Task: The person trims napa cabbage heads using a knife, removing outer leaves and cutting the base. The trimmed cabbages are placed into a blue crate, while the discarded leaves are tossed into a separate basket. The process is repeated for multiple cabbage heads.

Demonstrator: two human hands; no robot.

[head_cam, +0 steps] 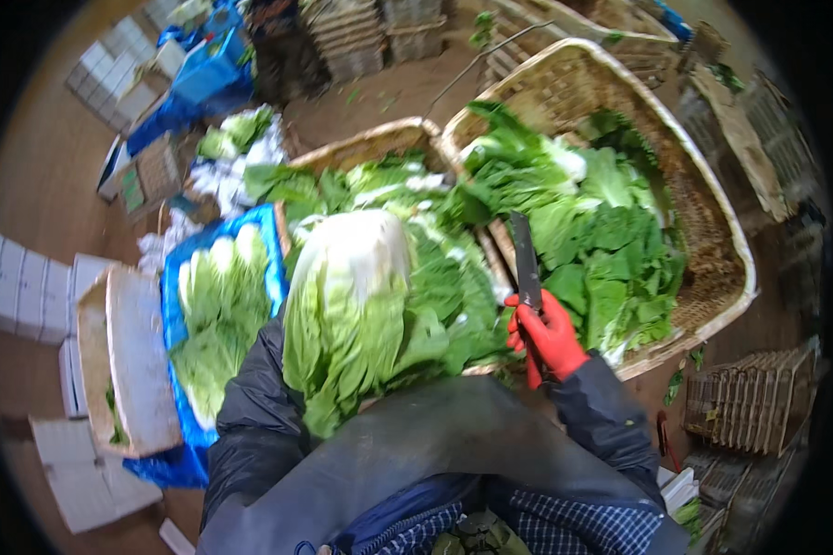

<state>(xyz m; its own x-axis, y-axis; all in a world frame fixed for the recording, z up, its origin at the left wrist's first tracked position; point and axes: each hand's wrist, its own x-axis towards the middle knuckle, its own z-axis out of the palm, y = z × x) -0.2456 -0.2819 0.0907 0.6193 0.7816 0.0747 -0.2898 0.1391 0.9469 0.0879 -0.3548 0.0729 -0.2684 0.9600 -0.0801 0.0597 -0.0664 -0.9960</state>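
My right hand [548,335], in a red glove, is closed around the handle of a long dark-bladed knife [525,260], its blade pointing away from me. A large head of Chinese cabbage [350,291] rises in front of me on the left, its white base up and its leaves hanging down. My left hand is hidden behind this cabbage; only the dark sleeve shows. Loose green leaves [434,284] lie beneath and beside it. Beyond the knife, a big woven basket [711,201] holds more cabbage leaves [611,257].
At left, a box lined with blue plastic [173,305] holds cabbages [225,298] beside an open foam box [142,374]. White boxes [24,288] stand farther left. Stacked crates [753,402] are at lower right. A person's dark legs [288,52] show at the top.
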